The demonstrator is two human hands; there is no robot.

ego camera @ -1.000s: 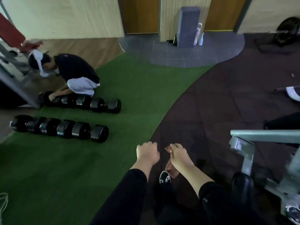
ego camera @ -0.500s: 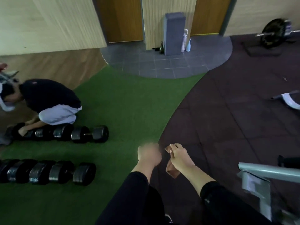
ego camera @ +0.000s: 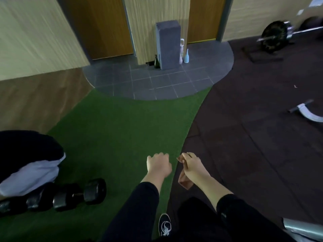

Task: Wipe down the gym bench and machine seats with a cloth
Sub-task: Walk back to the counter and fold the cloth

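Two hands out in front of you: your right hand (ego camera: 193, 165) is curled round a brown cloth (ego camera: 185, 180), fingers pinching its top, rest hanging crumpled below the wrist. Your left hand (ego camera: 159, 165) is fisted w/ nothing in it, just beside the right, not touching. Under them green turf (ego camera: 111, 130) meets dark rubber floor (ego camera: 253, 147). Dumbbells (ego camera: 70, 196) lie at left, next to a crouched person (ego camera: 29, 163). Grey block (ego camera: 168, 44) stands by wooden doors (ego camera: 97, 25); barbell plate (ego camera: 274, 36) far right.
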